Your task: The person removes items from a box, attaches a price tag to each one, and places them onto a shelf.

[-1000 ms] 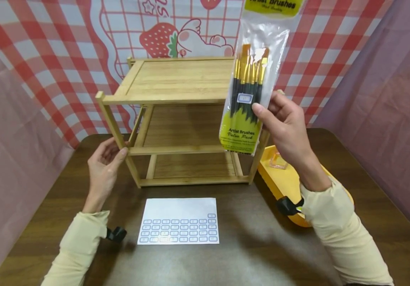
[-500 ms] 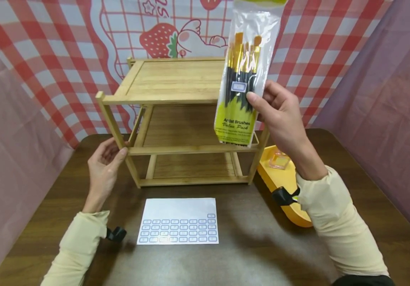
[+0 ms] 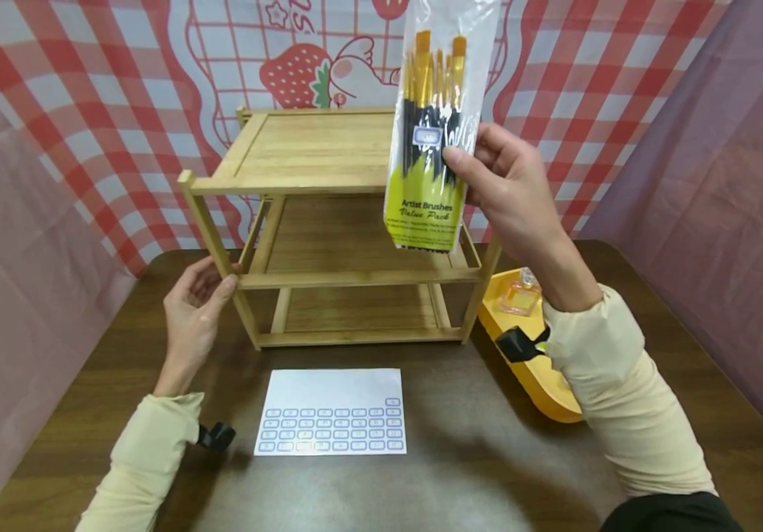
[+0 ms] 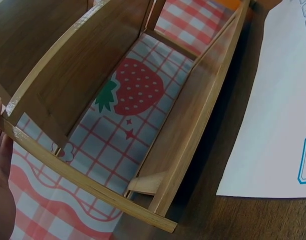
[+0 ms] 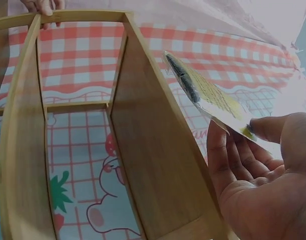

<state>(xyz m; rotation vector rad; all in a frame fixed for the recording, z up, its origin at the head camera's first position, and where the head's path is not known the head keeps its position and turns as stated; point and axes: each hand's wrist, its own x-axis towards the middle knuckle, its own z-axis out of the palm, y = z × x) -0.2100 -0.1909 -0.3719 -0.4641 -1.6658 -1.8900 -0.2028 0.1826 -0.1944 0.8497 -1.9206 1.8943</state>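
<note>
Right hand (image 3: 514, 188) pinches brush pack (image 3: 439, 114) by edge, near right part of wooden rack (image 3: 354, 278); above or before top shelf (image 3: 317, 151), hard to tell. Left hand (image 3: 193, 314) grips left front post (image 3: 208, 225).

The brushes (image 3: 425, 111) are orange, gold and black, their packet (image 3: 423, 214) clear and lime; shelf (image 3: 315, 151) tan, tray (image 3: 541, 391) yellow, sleeves (image 3: 151, 440) cream, table (image 3: 82, 406) brown, cloth (image 3: 108, 111) checked red and white.

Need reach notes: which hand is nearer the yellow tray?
Right. The right hand is higher than the yellow tray; the left hand is across the rack, at its left post.
</note>
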